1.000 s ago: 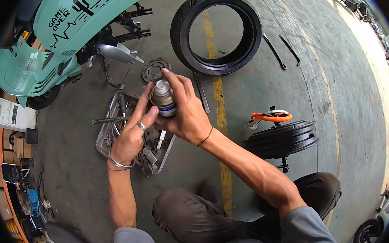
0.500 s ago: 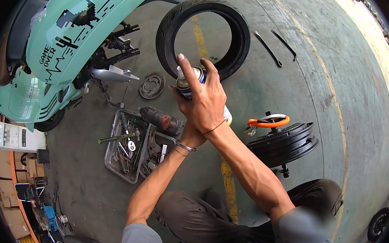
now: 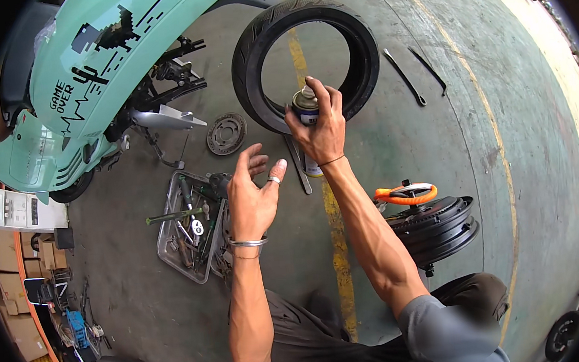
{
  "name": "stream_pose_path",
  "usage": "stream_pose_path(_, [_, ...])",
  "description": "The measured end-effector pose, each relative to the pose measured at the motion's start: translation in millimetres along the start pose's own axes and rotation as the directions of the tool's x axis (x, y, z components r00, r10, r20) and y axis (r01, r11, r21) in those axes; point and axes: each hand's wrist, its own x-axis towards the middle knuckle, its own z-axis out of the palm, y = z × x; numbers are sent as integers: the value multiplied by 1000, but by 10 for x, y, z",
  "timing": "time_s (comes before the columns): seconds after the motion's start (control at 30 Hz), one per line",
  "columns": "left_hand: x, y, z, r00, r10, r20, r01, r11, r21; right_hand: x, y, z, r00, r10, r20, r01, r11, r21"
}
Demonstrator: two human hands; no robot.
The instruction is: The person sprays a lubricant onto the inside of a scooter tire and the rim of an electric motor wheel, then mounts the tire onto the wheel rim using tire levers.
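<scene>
Tyre (image 3: 248,75) lying at far centre. Tool tray (image 3: 167,253) lying left, nearer. Left hand (image 3: 252,196), earlier overlapping right hand (image 3: 325,134), now hanging apart, spread. Right hand gripping spray can (image 3: 306,105), now showing farther right, overlapping tyre's near edge.

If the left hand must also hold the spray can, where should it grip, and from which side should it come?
Probably the lower body of the spray can, coming from the left. The right hand wraps its upper part, one finger over the top, while the lower end shows uncovered beneath. The left hand is open, on that side.
</scene>
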Motion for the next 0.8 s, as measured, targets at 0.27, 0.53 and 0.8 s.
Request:
stream_pose_path(0.27, [52,-39,-56,999,-36,-9,34,989,-145,430,407,-126,923,135,-361,-190,974,-124])
stream_pose_path(0.53, [139,-86,-26,998,39,-43,-43,994,-101,474,446,-128,947,137,-291,-161,985,-60])
stream_pose_path(0.8, [150,-52,-19,995,-21,-100,3,983,-181,495,484,-141,970,147,-194,-144,989,31])
